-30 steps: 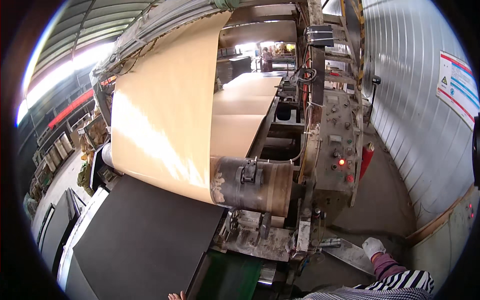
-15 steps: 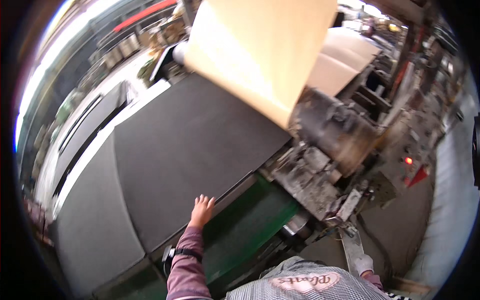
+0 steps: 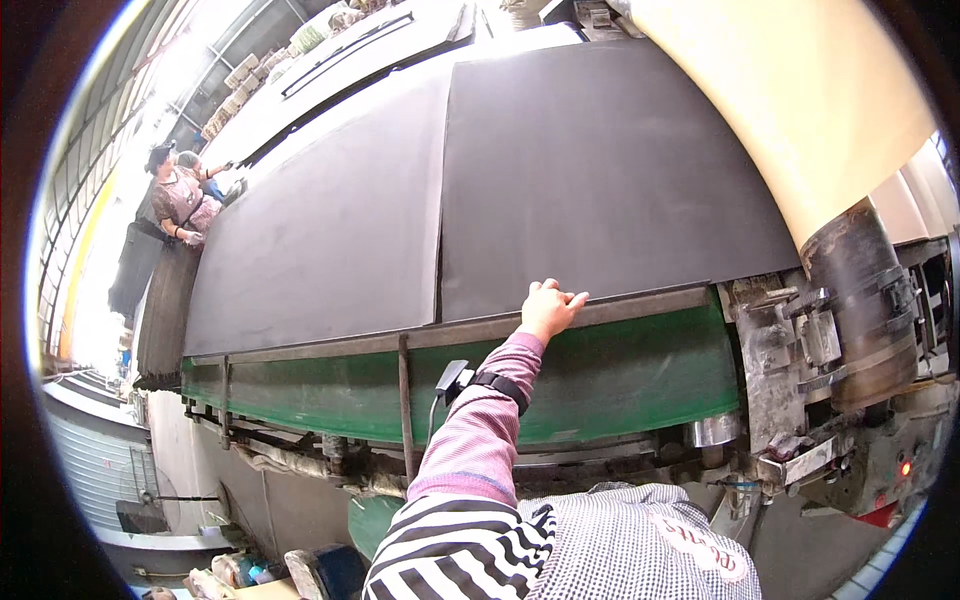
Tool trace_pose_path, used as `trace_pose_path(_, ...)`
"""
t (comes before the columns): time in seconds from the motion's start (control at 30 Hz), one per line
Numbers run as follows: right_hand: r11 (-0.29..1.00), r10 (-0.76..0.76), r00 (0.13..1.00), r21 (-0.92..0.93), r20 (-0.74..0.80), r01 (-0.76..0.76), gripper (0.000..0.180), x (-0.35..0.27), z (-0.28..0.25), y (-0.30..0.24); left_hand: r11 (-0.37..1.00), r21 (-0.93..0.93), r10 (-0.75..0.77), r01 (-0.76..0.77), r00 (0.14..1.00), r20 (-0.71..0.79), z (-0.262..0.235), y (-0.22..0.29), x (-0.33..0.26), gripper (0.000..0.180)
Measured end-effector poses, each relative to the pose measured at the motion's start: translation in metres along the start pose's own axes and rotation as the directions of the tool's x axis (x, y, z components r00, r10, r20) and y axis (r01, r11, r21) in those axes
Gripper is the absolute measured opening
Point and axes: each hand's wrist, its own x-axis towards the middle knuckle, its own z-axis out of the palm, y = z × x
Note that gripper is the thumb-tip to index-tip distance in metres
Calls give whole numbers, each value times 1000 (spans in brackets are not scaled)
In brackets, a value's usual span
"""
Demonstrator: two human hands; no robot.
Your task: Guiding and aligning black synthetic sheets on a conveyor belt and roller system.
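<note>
Head view: one hand is seen near the middle of the frame. It cannot be told from the picture whether it is the left or the right one. It is reached out from the lower middle of the frame, at the end of a pink sleeve. A black band with a small box is worn at the wrist. The hand is laid flat, fingers spread and bent a little, on the near edge of a big dark sheet. Nothing is gripped in it; the sheet is only touched. No other hand of the person is seen.

The dark sheet is spread over the upper middle of the frame. A second dark sheet is laid just beside it on the left, with a thin gap between them. Both sheets are carried on a long machine with a green side, seen below the hand. A grey metal bar is run along the top of the green side, right under the hand.

A wide tan roll is seen in the upper right of the frame. A dirty metal roller end is found below it, at the right. A small red light is lit in the lower right.

Another person is seen far off in the upper left, at the far end of the sheets.
</note>
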Motion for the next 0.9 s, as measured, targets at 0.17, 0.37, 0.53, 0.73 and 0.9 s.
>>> trace_pose_path(0.17, 992, -126, 992, 30, -5, 126, 21, -10, -27, -45, 999, 13, -37, 36, 995, 98, -3, 34, 13, 52)
trace_pose_path(0.37, 850, -497, 863, 149, -85, 504, 19, -21, -103, -187, 966, -198, 128, -168, 972, -198, -15, 10, -4, 41)
trace_pose_path(0.53, 310, -875, 321, 88, -362, 947, 17, -11, -166, -403, 975, -16, -202, 221, 857, -475, -78, -182, -69, 25)
trace_pose_path(0.73, 352, -911, 355, 54, -209, 935, 23, 15, -129, -616, 766, 137, -554, 629, 752, -357, -115, -364, -140, 32)
trace_pose_path(0.9, 528, -814, 549, 154, -189, 836, 23, 31, -99, -669, 715, 141, -621, 685, 714, -322, -120, -418, -155, 35)
